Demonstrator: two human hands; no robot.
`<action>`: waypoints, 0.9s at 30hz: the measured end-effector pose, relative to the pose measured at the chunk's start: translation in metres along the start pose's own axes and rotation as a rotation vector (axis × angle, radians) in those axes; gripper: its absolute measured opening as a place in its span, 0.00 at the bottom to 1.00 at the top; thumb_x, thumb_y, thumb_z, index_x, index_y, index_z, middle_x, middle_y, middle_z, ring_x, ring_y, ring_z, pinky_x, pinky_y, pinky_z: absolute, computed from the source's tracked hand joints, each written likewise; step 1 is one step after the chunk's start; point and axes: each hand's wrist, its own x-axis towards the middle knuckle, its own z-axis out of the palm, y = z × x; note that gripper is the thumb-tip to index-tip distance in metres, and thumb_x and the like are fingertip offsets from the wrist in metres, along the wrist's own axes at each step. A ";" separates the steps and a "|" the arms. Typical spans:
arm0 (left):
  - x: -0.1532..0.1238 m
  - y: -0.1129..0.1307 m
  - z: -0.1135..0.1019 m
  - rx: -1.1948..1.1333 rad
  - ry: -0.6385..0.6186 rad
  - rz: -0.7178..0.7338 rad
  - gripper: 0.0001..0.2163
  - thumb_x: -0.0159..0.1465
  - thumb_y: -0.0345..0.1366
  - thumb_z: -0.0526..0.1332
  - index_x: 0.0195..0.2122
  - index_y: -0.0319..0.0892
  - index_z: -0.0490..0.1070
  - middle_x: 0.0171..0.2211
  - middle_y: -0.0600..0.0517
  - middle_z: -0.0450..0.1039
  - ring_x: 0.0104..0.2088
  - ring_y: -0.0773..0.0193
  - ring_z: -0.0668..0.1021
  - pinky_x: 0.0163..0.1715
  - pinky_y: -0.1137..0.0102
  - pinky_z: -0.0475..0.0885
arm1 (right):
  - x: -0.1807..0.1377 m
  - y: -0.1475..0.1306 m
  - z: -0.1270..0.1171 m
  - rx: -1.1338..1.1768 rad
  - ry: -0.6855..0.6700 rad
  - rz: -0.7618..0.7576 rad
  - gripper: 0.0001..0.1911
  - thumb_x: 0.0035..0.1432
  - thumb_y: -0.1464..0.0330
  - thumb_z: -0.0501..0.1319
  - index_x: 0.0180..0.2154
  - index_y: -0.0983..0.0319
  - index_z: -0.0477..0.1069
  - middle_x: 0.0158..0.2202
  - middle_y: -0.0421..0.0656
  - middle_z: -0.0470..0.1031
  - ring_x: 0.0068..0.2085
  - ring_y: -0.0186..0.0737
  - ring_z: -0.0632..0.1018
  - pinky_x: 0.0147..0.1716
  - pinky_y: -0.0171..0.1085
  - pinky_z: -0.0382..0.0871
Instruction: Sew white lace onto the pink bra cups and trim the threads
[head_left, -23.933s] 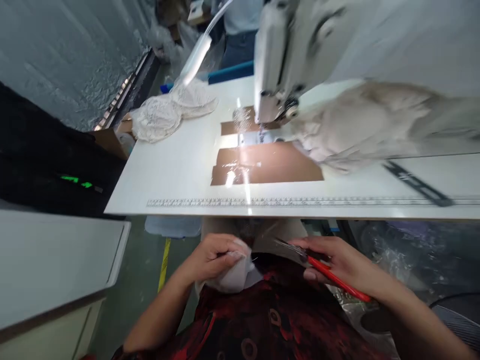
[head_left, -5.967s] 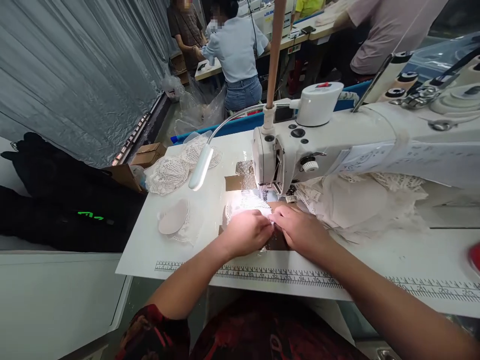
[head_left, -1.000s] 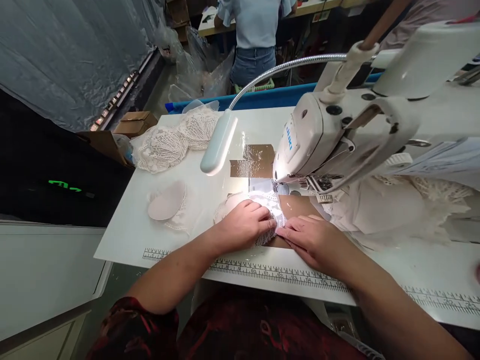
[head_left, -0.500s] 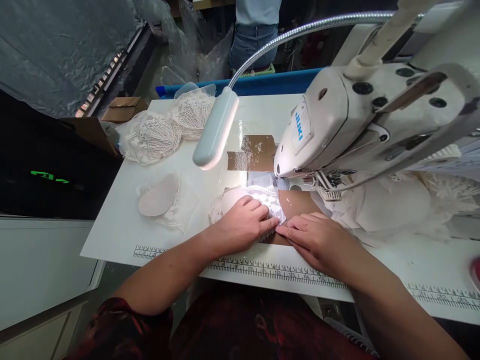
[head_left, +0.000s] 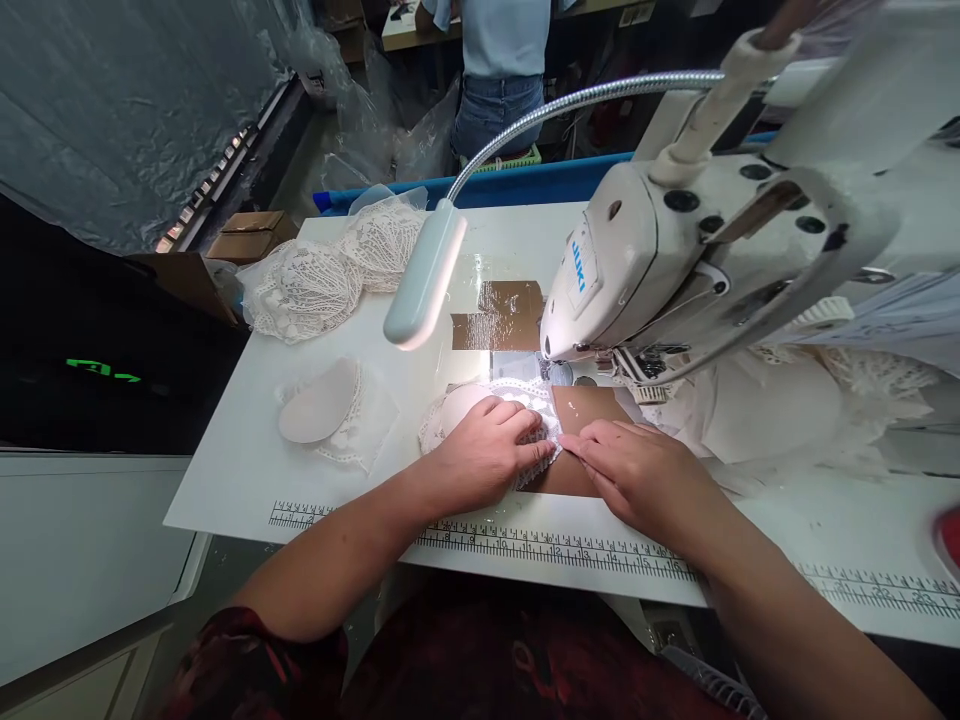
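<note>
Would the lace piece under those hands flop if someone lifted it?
The lace piece would probably droop at its edges, where it looks thin and full of holes. Its smooth pad, rounded beside the left hand, may hold its shape better. The whole is likely light, as only lace and pad show.

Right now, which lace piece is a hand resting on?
The lace bra cup overlapping the brown sheet, beneath the left hand; no hand rests on the others.

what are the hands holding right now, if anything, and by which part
The white lace piece: the left hand lies on it, thumb by its right edge; the right hand is at that same edge. Whether either pinches it cannot be told.
</note>
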 end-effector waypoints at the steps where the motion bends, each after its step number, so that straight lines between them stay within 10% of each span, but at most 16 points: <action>1: 0.000 0.000 -0.001 -0.005 -0.002 0.003 0.17 0.64 0.30 0.54 0.54 0.44 0.68 0.50 0.45 0.67 0.46 0.57 0.68 0.45 0.62 0.63 | 0.001 0.000 0.001 -0.022 -0.006 -0.009 0.14 0.60 0.74 0.53 0.42 0.61 0.76 0.26 0.41 0.71 0.28 0.38 0.69 0.28 0.37 0.57; 27: 0.013 0.003 -0.007 0.104 -0.069 -0.144 0.24 0.56 0.27 0.53 0.55 0.32 0.68 0.59 0.43 0.65 0.38 0.57 0.74 0.39 0.62 0.73 | 0.005 -0.004 0.003 -0.049 0.033 -0.037 0.12 0.61 0.74 0.52 0.34 0.63 0.75 0.26 0.42 0.72 0.29 0.37 0.70 0.30 0.37 0.57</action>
